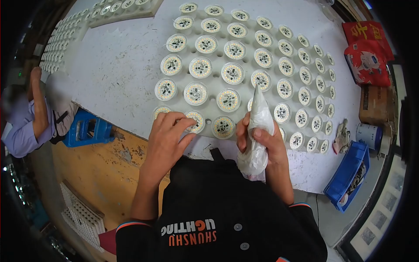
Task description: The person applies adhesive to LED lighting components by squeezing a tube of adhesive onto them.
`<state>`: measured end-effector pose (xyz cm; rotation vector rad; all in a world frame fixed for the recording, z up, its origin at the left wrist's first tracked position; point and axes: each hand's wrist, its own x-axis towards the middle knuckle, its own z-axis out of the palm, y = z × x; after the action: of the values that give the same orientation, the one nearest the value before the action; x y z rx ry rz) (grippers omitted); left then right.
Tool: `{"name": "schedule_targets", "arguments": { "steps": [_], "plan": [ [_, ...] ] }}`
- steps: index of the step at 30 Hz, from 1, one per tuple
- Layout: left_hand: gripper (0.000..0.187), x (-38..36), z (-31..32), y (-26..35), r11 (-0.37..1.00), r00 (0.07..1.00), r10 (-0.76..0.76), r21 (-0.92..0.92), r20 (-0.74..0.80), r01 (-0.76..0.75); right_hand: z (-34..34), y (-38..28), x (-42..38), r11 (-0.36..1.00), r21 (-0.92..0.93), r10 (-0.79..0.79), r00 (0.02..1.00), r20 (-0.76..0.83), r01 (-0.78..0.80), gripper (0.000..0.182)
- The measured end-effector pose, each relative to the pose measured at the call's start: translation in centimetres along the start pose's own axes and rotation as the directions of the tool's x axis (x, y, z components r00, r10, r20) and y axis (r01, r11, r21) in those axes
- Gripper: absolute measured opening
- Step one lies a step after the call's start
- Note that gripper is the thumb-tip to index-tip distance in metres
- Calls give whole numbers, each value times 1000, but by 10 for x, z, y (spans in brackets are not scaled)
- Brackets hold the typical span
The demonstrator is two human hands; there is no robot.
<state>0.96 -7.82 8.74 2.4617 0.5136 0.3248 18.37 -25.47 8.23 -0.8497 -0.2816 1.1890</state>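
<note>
My right hand [271, 144] is wrapped round a piping bag [261, 114] filled with something white. Its narrow tip points away from me and overlaps an LED bulb [261, 80] in this view. My left hand [168, 139] is held palm down at the near edge of the bulb rows, thumb and index finger apart. Its index fingertip is right at the rim of an LED bulb [194, 123] with a round board of small yellow chips. Beside it stands another bulb [223, 126]. The bag's lower end hangs close to my black shirt.
Rows of bulbs stand in a pale holed tray [212, 105] on the white table [118, 65]. A second tray [126, 16] lies at the back left. Another person [30, 118] is at the left, near a blue stool [89, 129]. At right are a blue crate [349, 174] and a red bag [368, 63].
</note>
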Motion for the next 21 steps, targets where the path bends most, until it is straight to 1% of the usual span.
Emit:
{"name": "schedule_targets", "arguments": {
  "steps": [3, 5, 8, 11, 13, 14, 15, 17, 20, 21],
  "plan": [
    [33, 4, -4, 1, 1000, 999, -10, -29, 48, 11, -5, 5, 1, 998, 25, 54, 997, 54, -55, 40],
    [31, 10, -7, 2, 999, 998, 10, -47, 66, -7, 0, 4, -1, 994, 4, 105, 994, 29, -105, 39],
    [28, 15, -10, -7, 995, 987, 93, -50, 131, -87, -1, 7, 4, 988, -48, 152, 987, 56, -149, 39],
    [26, 19, -10, -14, 993, 983, 121, -21, 142, -119, -6, 12, 1, 971, -128, 212, 975, 63, -203, 43],
    [24, 19, -7, -17, 984, 976, 171, 22, 132, -175, -3, 14, 2, 964, -170, 218, 974, 61, -205, 46],
    [23, 18, -7, -19, 979, 973, 190, 44, 128, -197, -3, 14, 4, 963, -177, 220, 971, 90, -202, 48],
    [22, 16, -6, -21, 978, 974, 200, 47, 102, -205, -2, 15, 4, 959, -191, 228, 970, 89, -208, 50],
    [20, 13, 0, -25, 973, 973, 224, 42, 55, -226, -3, 19, 7, 965, -166, 220, 970, 105, -201, 53],
    [18, 13, 3, -31, 965, 967, 248, 76, 51, -251, 1, 23, 11, 969, -107, 235, 966, 109, -224, 55],
    [17, 14, 5, -32, 965, 968, 247, 86, 36, -249, 1, 24, 11, 967, -117, 241, 962, 128, -226, 55]
  ]
}}
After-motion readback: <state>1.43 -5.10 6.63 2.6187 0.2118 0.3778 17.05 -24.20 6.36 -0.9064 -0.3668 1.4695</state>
